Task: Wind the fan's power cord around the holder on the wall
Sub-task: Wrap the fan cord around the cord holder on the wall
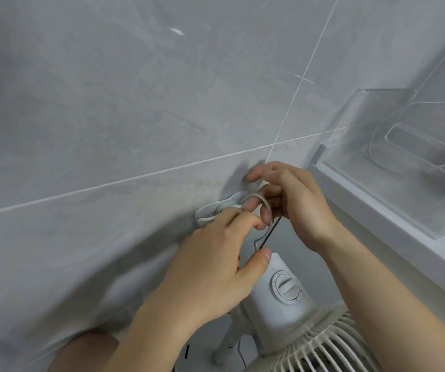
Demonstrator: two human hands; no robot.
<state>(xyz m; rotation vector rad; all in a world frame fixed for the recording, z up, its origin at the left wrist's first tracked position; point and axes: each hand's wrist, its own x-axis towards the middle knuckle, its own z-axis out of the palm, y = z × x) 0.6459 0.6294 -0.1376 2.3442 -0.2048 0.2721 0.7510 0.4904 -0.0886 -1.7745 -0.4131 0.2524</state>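
Head cam was pointed at a grey tiled wall (pixel 108 103) with thin white grout lines, which took up most of the shot. Off to the right sat a white ledge (pixel 377 208) with a clear plastic holder thing (pixel 404 135) stuck on the wall above it. Down at the bottom was the white fan (pixel 291 304), its round control knob facing up and the ribbed grille poking in at the lower right corner, with its stand leg going down toward the floor.

Both forearms came up from the bottom. The left hand (pixel 210 267) was reaching up to the wall with its fingers curled, fingertips right on the white power cord (pixel 263 201) next to the holder (pixel 217 209), thumb sticking out below. Looked like it was pinching the cord, though the exact grip was partly hidden by its own knuckles. The right hand (pixel 294 200) was just above and right of it, fingers curled, with a loop of the cord running round its middle fingers and its index fingertip near the wall.

The holder itself was a small white oval piece fixed to the wall just below a grout line, with cord already lying across it. A thin dark edge ran down from under the hands toward the fan.
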